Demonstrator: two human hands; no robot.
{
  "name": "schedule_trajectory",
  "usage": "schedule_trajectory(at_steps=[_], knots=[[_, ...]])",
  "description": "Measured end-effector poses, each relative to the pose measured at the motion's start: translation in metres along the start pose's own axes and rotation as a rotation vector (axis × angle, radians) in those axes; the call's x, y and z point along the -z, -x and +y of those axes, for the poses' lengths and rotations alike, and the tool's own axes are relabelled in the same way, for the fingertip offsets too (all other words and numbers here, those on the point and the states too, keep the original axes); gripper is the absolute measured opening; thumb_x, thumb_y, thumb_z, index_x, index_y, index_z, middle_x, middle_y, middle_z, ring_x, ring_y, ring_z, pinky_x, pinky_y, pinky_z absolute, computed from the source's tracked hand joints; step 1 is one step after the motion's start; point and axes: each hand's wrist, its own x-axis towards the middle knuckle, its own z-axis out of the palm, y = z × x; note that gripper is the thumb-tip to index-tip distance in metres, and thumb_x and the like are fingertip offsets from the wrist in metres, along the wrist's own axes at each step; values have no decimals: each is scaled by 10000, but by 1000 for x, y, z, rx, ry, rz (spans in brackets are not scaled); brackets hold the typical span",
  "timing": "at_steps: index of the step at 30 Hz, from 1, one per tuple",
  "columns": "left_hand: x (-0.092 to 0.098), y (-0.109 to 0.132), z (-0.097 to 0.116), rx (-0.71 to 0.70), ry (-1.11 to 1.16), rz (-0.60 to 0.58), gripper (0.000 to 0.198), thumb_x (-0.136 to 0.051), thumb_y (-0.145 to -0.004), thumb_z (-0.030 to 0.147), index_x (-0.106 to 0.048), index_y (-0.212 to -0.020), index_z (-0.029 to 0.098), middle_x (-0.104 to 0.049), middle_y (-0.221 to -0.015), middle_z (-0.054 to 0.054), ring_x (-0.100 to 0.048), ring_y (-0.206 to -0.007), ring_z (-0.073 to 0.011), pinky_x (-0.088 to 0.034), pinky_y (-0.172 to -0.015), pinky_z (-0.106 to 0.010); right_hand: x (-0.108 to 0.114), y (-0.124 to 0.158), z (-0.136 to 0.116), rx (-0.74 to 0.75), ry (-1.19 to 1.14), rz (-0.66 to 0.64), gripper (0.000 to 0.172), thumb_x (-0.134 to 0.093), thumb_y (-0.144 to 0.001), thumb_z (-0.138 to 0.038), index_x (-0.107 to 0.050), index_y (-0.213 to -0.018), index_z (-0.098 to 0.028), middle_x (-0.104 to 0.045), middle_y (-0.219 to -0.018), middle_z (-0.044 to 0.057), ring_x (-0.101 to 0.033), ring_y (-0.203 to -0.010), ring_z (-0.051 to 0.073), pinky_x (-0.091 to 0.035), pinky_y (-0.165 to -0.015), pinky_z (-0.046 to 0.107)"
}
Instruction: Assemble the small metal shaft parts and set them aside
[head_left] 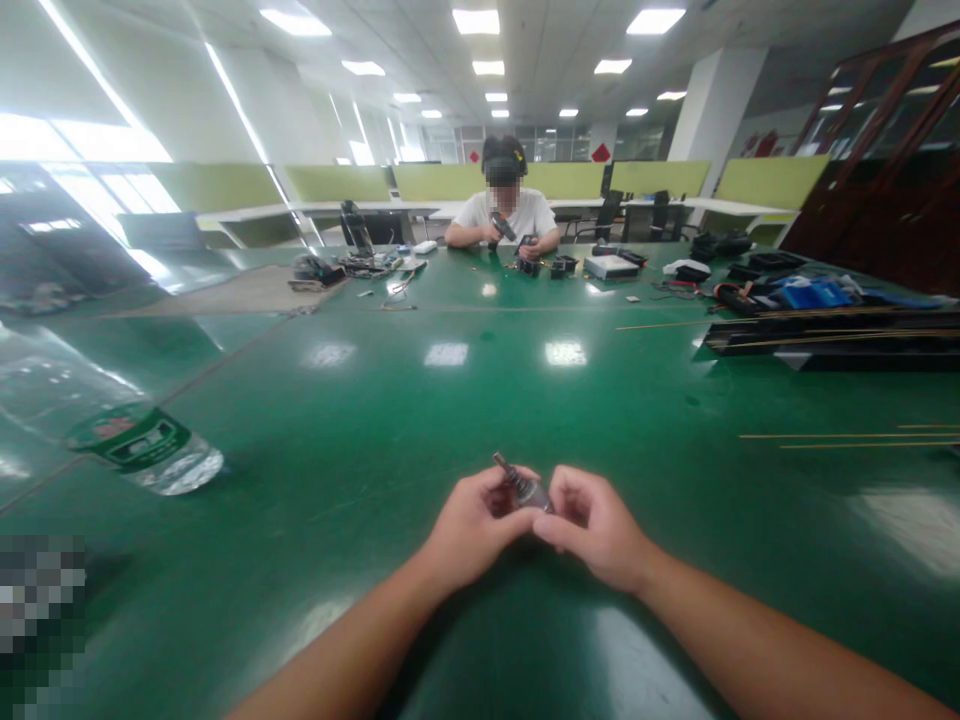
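Grey metal cylinder point(523, 487) with thin shaft sits pinched in the grip of left hand point(472, 530) and right hand point(596, 530).

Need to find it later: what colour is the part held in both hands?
Grey metal part, head view.

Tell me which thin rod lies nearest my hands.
The middle rod of three at right: its left tip reaches closest to the right hand.

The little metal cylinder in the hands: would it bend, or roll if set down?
The metal cylinder looks rigid, so it probably would not bend. Its round body would likely roll on the glossy green table. It seems small enough for the left hand and right hand to pinch with fingertips, so probably light.
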Motion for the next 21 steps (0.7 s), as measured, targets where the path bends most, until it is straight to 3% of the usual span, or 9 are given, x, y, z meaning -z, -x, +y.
schedule_trajectory(at_steps=[11,21], knots=[[2,-1,0,-30,25,49,371,-849,-668,289,-701,-964,122,-705,-869,-62,-655,-806,-187,-535,-778,-282,-6,0,-5,-14,78,31,289,-738,-729,-226,-450,-722,-202,-508,-618,-61,-437,-563,99,-333,-543,221],[0,1,2,-149,-22,135,367,-829,-701,263,-711,-1036,173,-674,-1012,-69,-657,-951,-207,-550,-874,-298,-7,0,2,-25,216,1,192,-705,-748,-181,-515,-772,-198,-547,-645,-48,-483,-561,105,-384,-558,223]])
